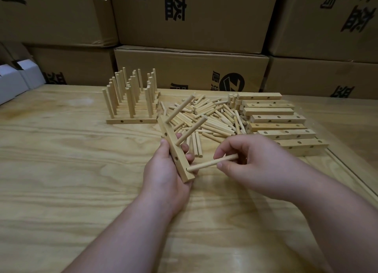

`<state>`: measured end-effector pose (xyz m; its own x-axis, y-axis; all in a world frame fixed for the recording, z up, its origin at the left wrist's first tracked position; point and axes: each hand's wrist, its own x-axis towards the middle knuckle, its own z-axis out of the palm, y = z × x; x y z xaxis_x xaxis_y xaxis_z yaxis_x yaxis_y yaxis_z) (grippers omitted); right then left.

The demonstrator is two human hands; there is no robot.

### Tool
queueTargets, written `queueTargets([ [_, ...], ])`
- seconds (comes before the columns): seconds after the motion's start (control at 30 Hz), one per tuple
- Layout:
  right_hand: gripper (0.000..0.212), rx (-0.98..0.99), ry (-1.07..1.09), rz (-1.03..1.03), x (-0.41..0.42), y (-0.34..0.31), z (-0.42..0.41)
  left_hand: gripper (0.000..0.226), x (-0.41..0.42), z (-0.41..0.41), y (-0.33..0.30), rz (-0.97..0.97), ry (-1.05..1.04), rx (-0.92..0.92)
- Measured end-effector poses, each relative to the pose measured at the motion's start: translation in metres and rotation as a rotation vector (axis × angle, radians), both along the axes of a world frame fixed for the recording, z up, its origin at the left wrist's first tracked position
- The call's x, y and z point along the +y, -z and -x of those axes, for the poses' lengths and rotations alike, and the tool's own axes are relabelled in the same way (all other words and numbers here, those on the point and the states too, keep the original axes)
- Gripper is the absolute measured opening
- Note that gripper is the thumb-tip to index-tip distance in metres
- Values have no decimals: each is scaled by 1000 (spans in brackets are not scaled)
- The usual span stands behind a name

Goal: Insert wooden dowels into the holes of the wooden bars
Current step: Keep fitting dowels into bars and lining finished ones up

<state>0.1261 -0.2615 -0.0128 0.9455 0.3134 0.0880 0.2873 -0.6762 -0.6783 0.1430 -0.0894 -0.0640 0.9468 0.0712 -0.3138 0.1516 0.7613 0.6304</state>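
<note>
1. Wooden bar (175,152): held in my left hand (163,170), fingers curled round its lower half, above the desk (61,160). Its long axis runs from near me, lower right, away to the upper left; the drilled face looks to the right.
2. Two fitted dowels (180,109): seated in the bar's far and middle holes, pointing up and to the right, roughly parallel.
3. Third dowel (212,162): pinched between thumb and fingers of my right hand (255,166). Long axis nearly level, rising slightly to the right; its left tip meets the bar's nearest hole.
4. Loose dowels (210,117): a heap lying at mixed angles on the desk, beyond my hands.
5. Blank bars (276,119): stacked in stepped rows right of the heap, long axes left to right, holes showing.
6. Finished bars (131,109): rows at far left, dowels upright.
7. Cardboard boxes (190,68): stacked behind the desk.
</note>
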Motion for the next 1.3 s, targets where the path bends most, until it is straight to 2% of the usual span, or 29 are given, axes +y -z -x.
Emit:
queueTargets([
  [0.3,3,-64,2,22,6,-3,6,38,-1,1,1,-66,25,-15],
  [0.6,13,-160,21,93,12,2,7,39,-1,1,4,-101,21,-42],
  [0.73,19,-97,69,34,12,5,5,35,-2,3,4,-90,19,-59],
  [0.87,10,-28,80,-224,15,10,3,33,-4,4,4,-80,4,-102],
  [0.97,25,50,123,-369,18,15,1,39,-7,5,3,-40,-7,-161],
  [1.07,33,122,142,-320,20,21,0,45,-7,6,-1,22,0,-187],
  [1.3,10,185,127,-298,24,30,-1,43,-6,5,5,22,26,-253],
])
